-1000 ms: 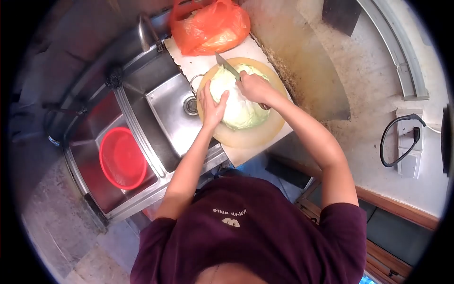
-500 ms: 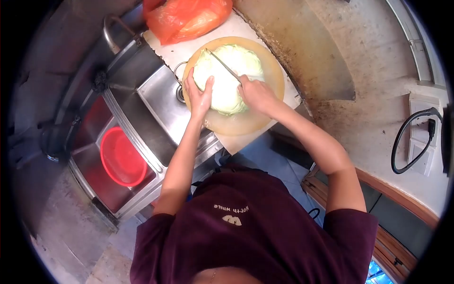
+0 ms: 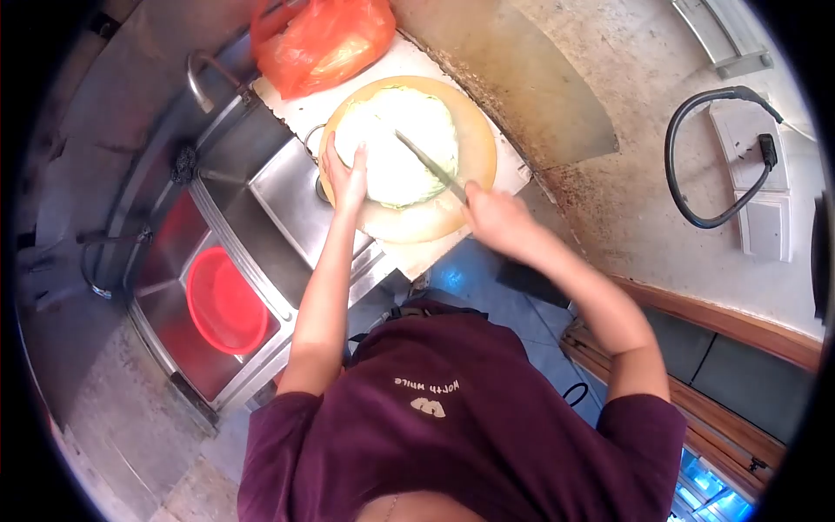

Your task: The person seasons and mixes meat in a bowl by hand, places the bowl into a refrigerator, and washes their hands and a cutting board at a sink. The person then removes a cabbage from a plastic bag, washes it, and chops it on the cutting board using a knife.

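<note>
A large pale green cabbage (image 3: 396,161) lies on a round yellowish cutting board (image 3: 478,143). My left hand (image 3: 346,178) rests against the cabbage's left side, thumb and fingers spread apart. In my right hand (image 3: 496,217), at the lower right of the board, is the handle of a knife (image 3: 430,165). Its blade points up and left over the cabbage. Glare on the pale leaves hides whether the blade has gone into them.
An orange plastic bag (image 3: 330,43) sits behind the board. To the left is a metal double sink (image 3: 283,196) with a faucet (image 3: 200,83) and a red basin (image 3: 226,300). A black cable (image 3: 674,165) hangs by a wall socket on the right.
My right hand has drawn back toward my body with the knife, so the blade tip now lies nearer the cabbage's middle. My left hand stays at its left side. The view has shifted.
</note>
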`<state>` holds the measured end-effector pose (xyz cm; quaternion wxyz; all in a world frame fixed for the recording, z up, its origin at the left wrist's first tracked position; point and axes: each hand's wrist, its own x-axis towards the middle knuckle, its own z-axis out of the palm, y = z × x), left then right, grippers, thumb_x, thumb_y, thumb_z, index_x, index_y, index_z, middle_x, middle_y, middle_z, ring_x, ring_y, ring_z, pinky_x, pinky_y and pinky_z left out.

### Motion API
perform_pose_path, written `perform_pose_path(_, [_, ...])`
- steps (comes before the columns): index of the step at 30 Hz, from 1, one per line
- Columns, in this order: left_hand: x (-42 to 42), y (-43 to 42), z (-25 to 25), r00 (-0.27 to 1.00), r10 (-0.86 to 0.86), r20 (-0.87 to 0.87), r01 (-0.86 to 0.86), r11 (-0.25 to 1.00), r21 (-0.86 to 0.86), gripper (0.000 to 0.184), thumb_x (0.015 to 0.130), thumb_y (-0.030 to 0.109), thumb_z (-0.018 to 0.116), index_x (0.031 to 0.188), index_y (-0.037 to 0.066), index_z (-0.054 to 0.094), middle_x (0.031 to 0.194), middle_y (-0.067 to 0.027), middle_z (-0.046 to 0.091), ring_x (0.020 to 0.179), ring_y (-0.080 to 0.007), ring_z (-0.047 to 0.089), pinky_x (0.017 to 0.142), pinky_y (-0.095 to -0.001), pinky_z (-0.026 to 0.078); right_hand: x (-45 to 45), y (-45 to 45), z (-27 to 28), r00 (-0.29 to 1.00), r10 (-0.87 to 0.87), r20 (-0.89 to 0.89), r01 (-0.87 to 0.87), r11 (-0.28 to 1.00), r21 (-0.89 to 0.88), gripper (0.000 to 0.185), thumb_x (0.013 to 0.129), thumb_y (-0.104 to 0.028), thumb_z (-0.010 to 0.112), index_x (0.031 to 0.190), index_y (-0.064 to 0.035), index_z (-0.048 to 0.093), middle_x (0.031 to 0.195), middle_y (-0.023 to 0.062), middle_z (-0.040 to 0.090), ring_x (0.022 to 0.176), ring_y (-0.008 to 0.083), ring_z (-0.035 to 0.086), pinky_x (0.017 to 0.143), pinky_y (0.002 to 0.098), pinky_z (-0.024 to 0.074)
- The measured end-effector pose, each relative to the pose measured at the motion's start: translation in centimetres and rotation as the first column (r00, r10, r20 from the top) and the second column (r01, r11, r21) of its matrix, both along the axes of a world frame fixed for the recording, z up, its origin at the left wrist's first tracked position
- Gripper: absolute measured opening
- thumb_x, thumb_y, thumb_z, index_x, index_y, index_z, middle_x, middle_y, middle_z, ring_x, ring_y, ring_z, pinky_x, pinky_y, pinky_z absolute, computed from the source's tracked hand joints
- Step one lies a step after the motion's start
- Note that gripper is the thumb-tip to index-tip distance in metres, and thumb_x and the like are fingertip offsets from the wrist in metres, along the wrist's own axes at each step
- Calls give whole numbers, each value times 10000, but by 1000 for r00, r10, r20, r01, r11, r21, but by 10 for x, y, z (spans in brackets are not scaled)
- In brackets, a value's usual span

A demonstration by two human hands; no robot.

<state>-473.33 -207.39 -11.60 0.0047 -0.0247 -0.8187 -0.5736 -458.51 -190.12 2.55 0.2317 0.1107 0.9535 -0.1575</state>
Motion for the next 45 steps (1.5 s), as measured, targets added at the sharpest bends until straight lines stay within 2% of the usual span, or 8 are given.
perform_pose_path(8, [-16, -3, -37, 996, -35, -82, 38, 999, 37, 670, 790, 299, 631, 1309, -1, 331, 1313, -212, 367, 1238, -325, 327, 1033, -381, 254, 9, 11, -117, 963, -74, -259, 74, 997, -7, 230, 813, -74, 384, 1007, 37, 437, 819, 263, 600, 832, 399, 595, 723, 506, 453])
perform_pose_path(13, [-20, -2, -24, 996, -69, 55, 60, 986, 153, 695, 777, 304, 637, 1312, -21, 333, 1328, -203, 372, 1226, -316, 366, 1024, -363, 278, 5, 21, -45, 995, 61, -74, -70, 989, -130, 217, 782, -48, 454, 959, 77, 466, 855, 273, 602, 871, 414, 589, 745, 479, 466])
perform_pose_path(20, [-16, -8, -41, 1000, 0, 23, -2, 997, 78, 714, 765, 300, 648, 1325, -7, 329, 1339, -193, 378, 1237, -299, 369, 1027, -338, 280, 42, 9, -80, 993, -13, -118, 3, 996, -86, 286, 750, 10, 430, 1032, 50, 460, 864, 258, 601, 861, 391, 597, 743, 488, 466])
perform_pose_path(26, [-25, -7, -33, 968, -192, 163, 112, 909, 403, 670, 787, 247, 641, 1329, 4, 331, 1339, -151, 386, 1219, -223, 392, 994, -300, 321, 104, 21, -61, 991, -53, -127, 39, 994, -106, 268, 751, -66, 468, 979, 73, 478, 813, 273, 602, 837, 403, 598, 746, 492, 468])
perform_pose_path(30, [1, -1, 4, 982, -118, 148, 75, 961, 267, 713, 813, 227, 614, 1372, 18, 223, 1346, -158, 349, 1193, -228, 401, 957, -296, 362, 103, 9, -26, 972, -137, -192, 95, 973, -209, 291, 841, -225, 456, 970, 33, 494, 795, 259, 607, 811, 413, 593, 737, 504, 457])
perform_pose_path(40, [10, 2, 8, 995, -20, 98, 5, 989, 151, 736, 803, 288, 632, 1352, -1, 235, 1228, -162, 437, 990, -221, 506, 825, -306, 427, -75, -20, -44, 904, -75, -421, -9, 981, -194, 300, 849, -205, 431, 958, 57, 531, 829, 273, 602, 820, 402, 600, 759, 457, 464])
perform_pose_path(41, [8, 2, -1, 996, -52, 79, 27, 956, 291, 729, 799, 295, 638, 1337, -17, 258, 1268, -172, 412, 1056, -228, 484, 853, -301, 418, -100, -25, -46, 933, -75, -351, 3, 980, -201, 297, 832, -182, 428, 935, 68, 551, 842, 269, 607, 825, 392, 607, 754, 448, 471])
perform_pose_path(45, [-5, 1, -27, 1000, 24, 12, -26, 988, 150, 754, 795, 294, 652, 1335, -28, 236, 1348, -205, 331, 1197, -249, 390, 940, -305, 369, -121, -30, -25, 995, -55, -77, 38, 976, -215, 304, 783, -136, 433, 911, 90, 591, 876, 275, 612, 830, 364, 624, 728, 420, 493])
